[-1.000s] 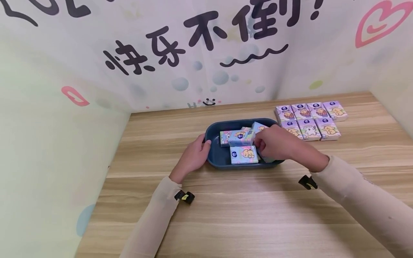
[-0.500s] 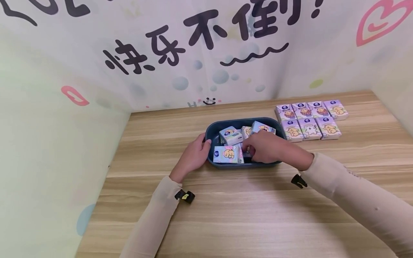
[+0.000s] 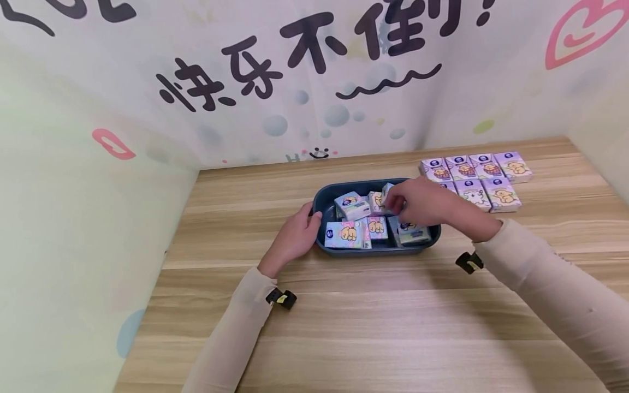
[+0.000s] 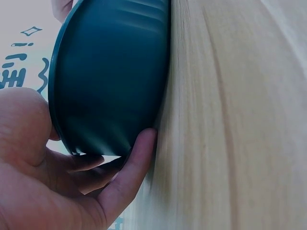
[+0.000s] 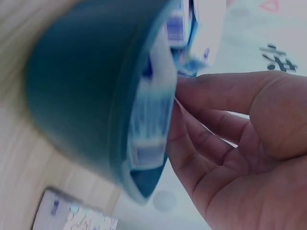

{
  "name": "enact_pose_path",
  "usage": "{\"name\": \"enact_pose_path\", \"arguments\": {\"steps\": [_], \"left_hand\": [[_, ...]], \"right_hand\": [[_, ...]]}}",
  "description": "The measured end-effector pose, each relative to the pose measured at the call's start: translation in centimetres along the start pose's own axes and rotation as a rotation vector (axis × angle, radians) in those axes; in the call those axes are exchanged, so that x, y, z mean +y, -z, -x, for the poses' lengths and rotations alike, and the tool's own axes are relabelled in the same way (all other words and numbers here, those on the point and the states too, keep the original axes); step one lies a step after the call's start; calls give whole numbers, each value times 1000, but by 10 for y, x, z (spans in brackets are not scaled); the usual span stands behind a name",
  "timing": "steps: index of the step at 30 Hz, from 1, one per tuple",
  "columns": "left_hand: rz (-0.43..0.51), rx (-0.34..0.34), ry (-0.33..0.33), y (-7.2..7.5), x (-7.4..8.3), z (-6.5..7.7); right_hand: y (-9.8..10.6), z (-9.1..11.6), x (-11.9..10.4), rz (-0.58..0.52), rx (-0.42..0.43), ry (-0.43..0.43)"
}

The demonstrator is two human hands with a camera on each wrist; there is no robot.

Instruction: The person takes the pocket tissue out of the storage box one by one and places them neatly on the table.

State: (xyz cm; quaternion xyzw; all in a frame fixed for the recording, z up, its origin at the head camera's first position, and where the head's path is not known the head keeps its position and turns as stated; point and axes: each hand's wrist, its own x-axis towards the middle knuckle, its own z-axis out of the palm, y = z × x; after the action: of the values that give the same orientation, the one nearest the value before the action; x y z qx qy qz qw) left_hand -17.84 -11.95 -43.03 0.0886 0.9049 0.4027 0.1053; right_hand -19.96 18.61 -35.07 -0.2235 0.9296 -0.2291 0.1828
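My left hand holds the left end of a dark blue oblong tub. The left wrist view shows the thumb over the tub's rim and fingers against its wall and underside. Small pocket tissue packs with cartoon animals lie jumbled inside. My right hand is over the tub's right part, fingers bent, near a blue pack at the back. Beneath that hand another tissue pack leans by the right end. In the right wrist view the fingertips are partly hidden behind a tissue pack, so their hold is unclear.
Purple tissue packs stand in two neat rows behind and right of the tub. The wooden table meets a printed wall at the back and more wall panels at the sides.
My right hand dipped leftward among the tissue packs, shifting some to the left, then rose back to the right. The left hand stays on the tub.
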Motion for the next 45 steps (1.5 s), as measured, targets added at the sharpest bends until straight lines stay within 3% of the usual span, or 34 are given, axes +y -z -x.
{"name": "enact_pose_path", "arguments": {"steps": [4,11,28,34,45], "left_hand": [[-3,-1,8,0,1,0],[-11,-1,7,0,2,0],[-9,9,-6,-2,-1,-1],[-7,8,-11,-2,-1,0],[-6,6,-17,-1,0,0]], "right_hand": [[7,3,14,-14,16,-23],[8,2,25,59,49,-25],[5,-26,-3,154,124,22],[3,-38,-8,192,115,4],[-8,-49,-17,389,69,52]]}}
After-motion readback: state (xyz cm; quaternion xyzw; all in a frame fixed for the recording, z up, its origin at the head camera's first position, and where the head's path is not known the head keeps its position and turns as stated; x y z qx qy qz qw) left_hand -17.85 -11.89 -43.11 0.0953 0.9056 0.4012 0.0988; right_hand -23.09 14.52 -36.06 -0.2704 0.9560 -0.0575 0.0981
